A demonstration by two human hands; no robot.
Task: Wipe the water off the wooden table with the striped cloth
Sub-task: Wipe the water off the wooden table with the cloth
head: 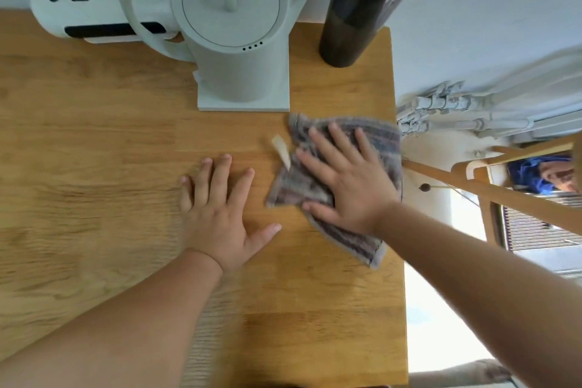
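The right hand [346, 179] lies flat on the cloth [359, 244], fingers straight and spread, pressing it to the table [94, 135]. The left hand [220, 214] rests palm down on bare wood just beside it, fingers also spread, holding nothing. The cloth is bunched under the right palm. One corner trails back beside the wrist, and its outer side sits at the table's edge, perhaps just over it. A pale tag [282, 148] sticks out of the cloth between the two sets of fingertips.

The view is blurred and no water shows on the wood, so I cannot tell which patches are wet or how much is left to wipe.

The kettle [239, 50] stands on its base just beyond the right fingertips, and a tall dark flask [356, 9] stands further beyond them. A forward stroke that runs long would likely bump the base or tip the flask, which looks the easier to topple. An outward sweep could push water over the near edge, or drag the cloth off with it. With a flat palm and no grip, the cloth may slide out from under the hand. Bunched as it is, it may smear the water rather than soak it up.
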